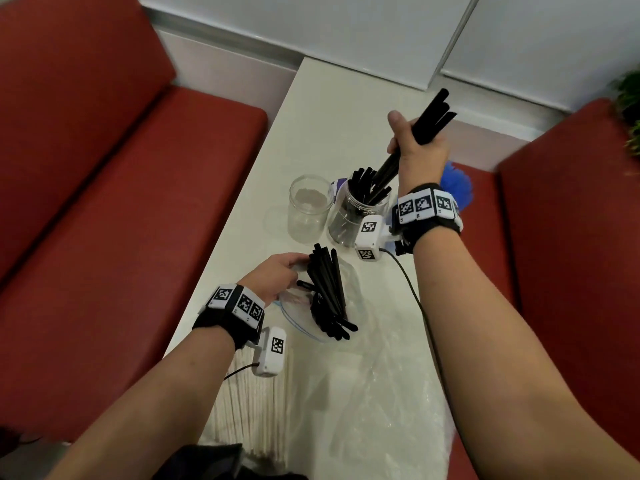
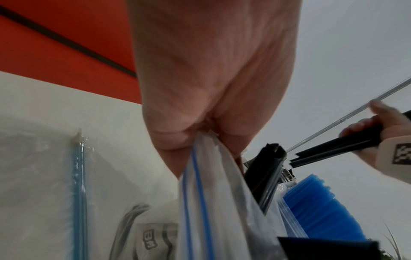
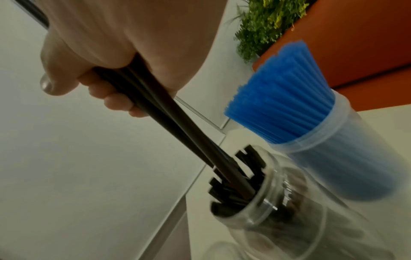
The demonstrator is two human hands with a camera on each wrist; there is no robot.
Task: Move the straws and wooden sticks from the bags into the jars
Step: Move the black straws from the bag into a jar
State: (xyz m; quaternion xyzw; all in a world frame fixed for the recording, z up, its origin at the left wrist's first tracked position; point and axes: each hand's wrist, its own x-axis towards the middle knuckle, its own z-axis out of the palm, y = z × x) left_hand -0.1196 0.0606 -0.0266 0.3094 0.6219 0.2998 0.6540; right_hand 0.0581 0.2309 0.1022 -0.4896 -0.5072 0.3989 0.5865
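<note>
My right hand (image 1: 414, 140) grips a small bunch of black straws (image 1: 429, 116) above a clear jar (image 1: 356, 216) that holds several black straws; their lower ends reach into the jar's mouth (image 3: 239, 191). My left hand (image 1: 277, 275) pinches the rim of a clear zip bag (image 2: 200, 184) with a blue seal line. More black straws (image 1: 329, 292) stick out of that bag on the table. An empty clear jar (image 1: 308, 207) stands left of the filled one. A bundle of pale wooden sticks (image 1: 252, 403) lies in a bag under my left forearm.
A jar of blue straws (image 3: 289, 105) stands behind the black-straw jar, by my right wrist. Crumpled clear plastic (image 1: 381, 393) covers the near part of the white table (image 1: 329, 109). Red bench seats (image 1: 104, 202) flank the table. A green plant (image 3: 266, 22) is at the far right.
</note>
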